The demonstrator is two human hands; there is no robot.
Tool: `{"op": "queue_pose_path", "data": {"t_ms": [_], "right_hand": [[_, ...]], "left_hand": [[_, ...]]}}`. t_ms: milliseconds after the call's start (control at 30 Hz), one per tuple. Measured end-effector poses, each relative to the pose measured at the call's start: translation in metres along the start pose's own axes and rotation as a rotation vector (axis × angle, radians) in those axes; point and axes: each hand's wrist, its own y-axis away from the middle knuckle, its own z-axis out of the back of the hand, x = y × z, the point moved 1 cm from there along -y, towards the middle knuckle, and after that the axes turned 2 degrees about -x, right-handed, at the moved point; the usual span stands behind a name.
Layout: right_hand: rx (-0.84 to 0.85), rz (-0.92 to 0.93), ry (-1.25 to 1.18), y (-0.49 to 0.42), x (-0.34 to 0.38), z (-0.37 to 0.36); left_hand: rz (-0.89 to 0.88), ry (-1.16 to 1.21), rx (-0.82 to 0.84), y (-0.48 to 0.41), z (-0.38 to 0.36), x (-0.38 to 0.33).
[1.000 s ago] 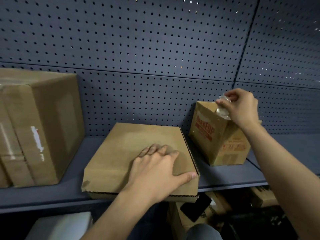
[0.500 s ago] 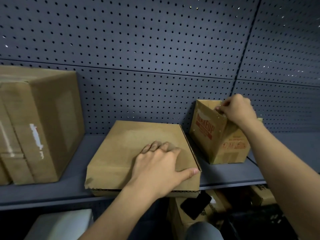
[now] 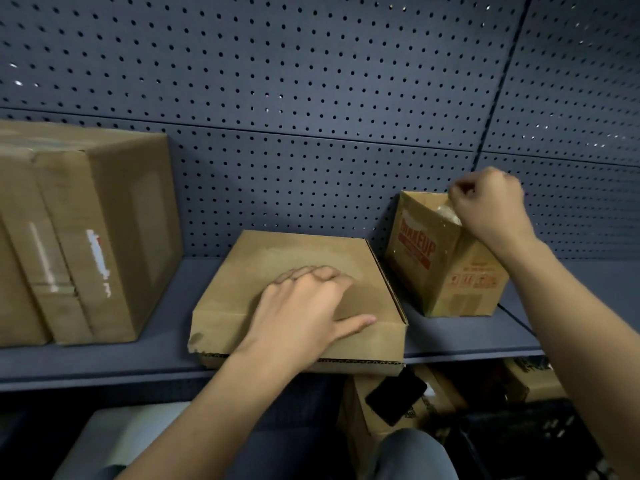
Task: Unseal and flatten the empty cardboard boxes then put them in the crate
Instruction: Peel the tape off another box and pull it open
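The one word that reads is MAKEUP, in red capitals, slanting across the left face of the small open box (image 3: 446, 268) at about 3 o'clock. Under it a red band (image 3: 415, 257) carries paler lettering, too small to make out. On the same box's other visible face, toward 4 o'clock, a row of red handling symbols (image 3: 472, 280) sits under a line of red print, also unreadable. The large box (image 3: 131, 209) at 9 o'clock bears a white label (image 3: 99, 261), smeared beyond reading. Dark print on the lower box (image 3: 360, 424) at 5 o'clock is illegible.
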Motion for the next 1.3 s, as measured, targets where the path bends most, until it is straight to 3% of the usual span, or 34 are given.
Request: {"op": "queue_pose_path", "data": {"t_ms": [100,300,433,533,733,867,1000,1167,1300], "right_hand": [[0.077,0.206,-0.110,0.025,0.028,0.013],[0.428,0.438,-0.256,0.091,0.076,0.016],[0.662,0.598,-0.090,0.131,0.093,0.015],[0.626,0.716,0.021,0.151,0.093,0.005],[0.517,0.790,-0.021,0.156,0.081,-0.005],[0.576,0.758,-0.128,0.152,0.073,0.002],[0.558,0.609,-0.431,0.148,0.057,0.006],[0.255,0.298,-0.794,0.166,0.047,-0.005],[0.061,0.021,-0.860,0.185,0.051,-0.013]], "left_hand": [[0.036,-0.006,0.003,0.010,0.004,0.020],[0.071,-0.006,0.064,0.033,0.012,0.053],[0.061,-0.062,0.160,0.048,0.011,0.065],[0.026,-0.135,0.101,0.055,0.007,0.068],[0.018,-0.126,0.058,0.057,0.007,0.070],[0.010,-0.026,0.075,0.061,0.017,0.071],[0.057,0.213,0.002,0.065,0.024,0.083],[0.160,0.560,-0.250,0.073,0.016,0.087],[0.259,0.710,-0.407,0.077,0.007,0.078]]}}
